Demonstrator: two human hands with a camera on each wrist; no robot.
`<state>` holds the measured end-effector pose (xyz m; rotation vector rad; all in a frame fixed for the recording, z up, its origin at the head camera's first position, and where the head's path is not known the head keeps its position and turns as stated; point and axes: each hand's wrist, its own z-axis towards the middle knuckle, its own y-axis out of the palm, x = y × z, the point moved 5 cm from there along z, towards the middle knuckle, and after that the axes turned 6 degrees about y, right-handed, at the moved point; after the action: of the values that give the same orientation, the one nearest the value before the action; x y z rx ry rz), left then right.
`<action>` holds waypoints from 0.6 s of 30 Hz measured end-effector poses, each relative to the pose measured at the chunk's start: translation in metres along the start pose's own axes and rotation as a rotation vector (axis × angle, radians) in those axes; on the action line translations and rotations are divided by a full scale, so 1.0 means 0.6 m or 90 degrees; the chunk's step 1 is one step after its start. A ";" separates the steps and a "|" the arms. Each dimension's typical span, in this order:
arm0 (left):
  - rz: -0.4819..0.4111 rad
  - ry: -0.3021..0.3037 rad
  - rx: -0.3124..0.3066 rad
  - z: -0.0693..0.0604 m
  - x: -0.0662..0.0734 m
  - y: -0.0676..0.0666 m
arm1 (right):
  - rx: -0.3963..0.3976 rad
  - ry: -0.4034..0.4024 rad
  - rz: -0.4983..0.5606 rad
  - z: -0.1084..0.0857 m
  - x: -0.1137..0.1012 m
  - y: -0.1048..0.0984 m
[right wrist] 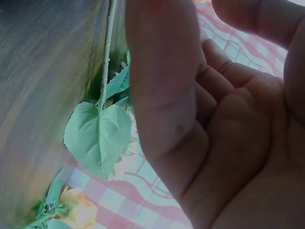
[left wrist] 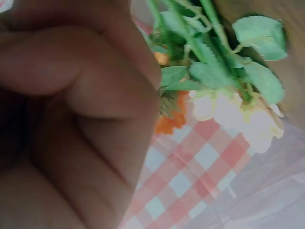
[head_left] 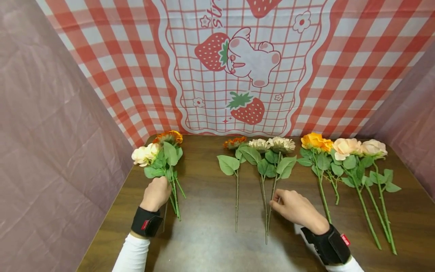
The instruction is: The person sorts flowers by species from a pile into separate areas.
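Observation:
At the left, my left hand has its fingers curled round the thin brownish stem of an orange-brown artificial sunflower. It lies over cream roses with green stems, also seen as pale blooms in the left wrist view. My right hand is by the stem of a white sunflower in the middle group. Its thumb and fingers are loosely bent and apart, with no stem visible between them. A second white sunflower and another orange-brown sunflower lie alongside.
Several roses lie at the right: an orange one, a peach one and a pale one, stems toward me. The brown wooden table meets a red-checked strawberry cloth at its back edge.

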<state>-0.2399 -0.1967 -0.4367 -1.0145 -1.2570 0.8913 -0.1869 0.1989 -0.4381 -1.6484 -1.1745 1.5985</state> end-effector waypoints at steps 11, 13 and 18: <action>-0.040 0.064 0.087 -0.012 0.037 -0.029 | -0.005 0.005 0.000 -0.005 -0.005 -0.002; -0.056 0.085 0.104 -0.016 0.049 -0.034 | -0.001 0.002 0.000 -0.006 -0.007 -0.002; -0.101 0.156 0.152 -0.027 0.080 -0.047 | 0.014 -0.022 0.006 -0.009 -0.017 -0.002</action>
<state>-0.2188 -0.1623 -0.3951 -0.7960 -0.9840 0.7494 -0.1811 0.1913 -0.4312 -1.6200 -1.1638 1.6456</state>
